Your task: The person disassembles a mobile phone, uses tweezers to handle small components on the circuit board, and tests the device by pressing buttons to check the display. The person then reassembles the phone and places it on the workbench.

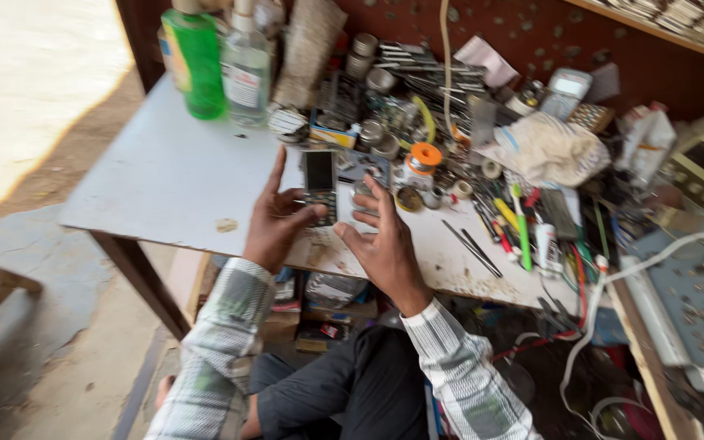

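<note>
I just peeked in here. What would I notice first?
Two hands meet mid-table: the left hand holds a small keypad phone, and the right hand rests beside it. A bright green bottle stands at the table's far left, and tools crowd the right side.

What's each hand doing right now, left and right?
Left hand: closed on small dark keypad phone, thumb across its keys.
Right hand: open, fingers spread, holding nothing.

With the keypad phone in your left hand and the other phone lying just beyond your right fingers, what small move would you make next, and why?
Probably close the right hand onto the second phone. Its fingers are spread open and already reach that phone on the table, while the left hand grips the keypad phone upright beside it. The frame is blurred, so whether they touch is unclear.
</note>
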`<state>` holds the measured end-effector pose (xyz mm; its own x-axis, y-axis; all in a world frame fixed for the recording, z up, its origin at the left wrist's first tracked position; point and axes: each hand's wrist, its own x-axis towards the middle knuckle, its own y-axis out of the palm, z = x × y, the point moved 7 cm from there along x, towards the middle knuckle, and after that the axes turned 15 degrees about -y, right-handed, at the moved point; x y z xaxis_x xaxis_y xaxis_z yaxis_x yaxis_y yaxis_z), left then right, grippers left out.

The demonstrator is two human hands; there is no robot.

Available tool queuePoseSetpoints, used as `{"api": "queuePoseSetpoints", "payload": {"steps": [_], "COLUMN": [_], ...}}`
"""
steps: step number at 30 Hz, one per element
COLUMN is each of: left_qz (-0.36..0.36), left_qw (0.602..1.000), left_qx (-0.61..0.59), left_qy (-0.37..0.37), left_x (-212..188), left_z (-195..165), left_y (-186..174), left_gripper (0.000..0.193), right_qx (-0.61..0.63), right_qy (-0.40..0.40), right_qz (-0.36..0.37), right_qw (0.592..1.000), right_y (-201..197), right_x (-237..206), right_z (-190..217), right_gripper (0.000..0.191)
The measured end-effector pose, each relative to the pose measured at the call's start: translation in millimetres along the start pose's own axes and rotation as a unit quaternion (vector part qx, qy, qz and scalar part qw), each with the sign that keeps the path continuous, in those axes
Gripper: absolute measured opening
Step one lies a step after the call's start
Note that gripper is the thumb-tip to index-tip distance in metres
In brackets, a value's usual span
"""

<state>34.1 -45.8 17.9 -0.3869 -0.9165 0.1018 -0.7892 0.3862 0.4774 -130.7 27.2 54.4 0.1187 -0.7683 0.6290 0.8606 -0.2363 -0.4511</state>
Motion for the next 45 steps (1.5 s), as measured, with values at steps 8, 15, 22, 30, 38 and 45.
{"api": "queuePoseSetpoints", "payload": {"steps": [8, 15, 22, 30, 38, 45], "left_qz": [0.003, -0.021, 0.009, -0.004, -0.022, -0.024], "left_qw": [1.0, 0.997, 1.0, 0.999, 0.998, 0.999], "left_qx": [0.028, 0.051, 0.003, -0.034, -0.06, -0.041], "left_qy": [-0.009, -0.05, -0.028, -0.004, -0.011, -0.004], "left_x": [11.8, 15.1, 20.4, 17.4, 23.5, 21.3], "left_z": [17.3, 26.6, 22.7, 11.8, 7.8, 0.5], "left_y": [-5.9, -8.7, -6.8, -6.6, -17.1, -16.4], "left_gripper": [0.039, 0.045, 0.051, 0.041, 0.038, 0.042], "right_qx": [-0.387, -0.421, 0.173, 0.329, 0.3, 0.292], "right_qy": [0.03, 0.021, -0.011, 0.02, -0.005, -0.008], "right_qz": [0.023, 0.043, -0.251, -0.273, -0.276, -0.27], "right_qw": [0.921, 0.906, 0.952, 0.904, 0.913, 0.918], "right_y": [-158.5, -177.7, -130.1, 20.2, 40.1, 44.1], "right_x": [-53.0, -65.6, -32.2, 13.2, 18.2, 17.6], "right_z": [-11.9, -35.1, -54.8, -37.8, -32.0, -35.6], "right_gripper": [0.042, 0.027, 0.028, 0.02, 0.012, 0.011]}}
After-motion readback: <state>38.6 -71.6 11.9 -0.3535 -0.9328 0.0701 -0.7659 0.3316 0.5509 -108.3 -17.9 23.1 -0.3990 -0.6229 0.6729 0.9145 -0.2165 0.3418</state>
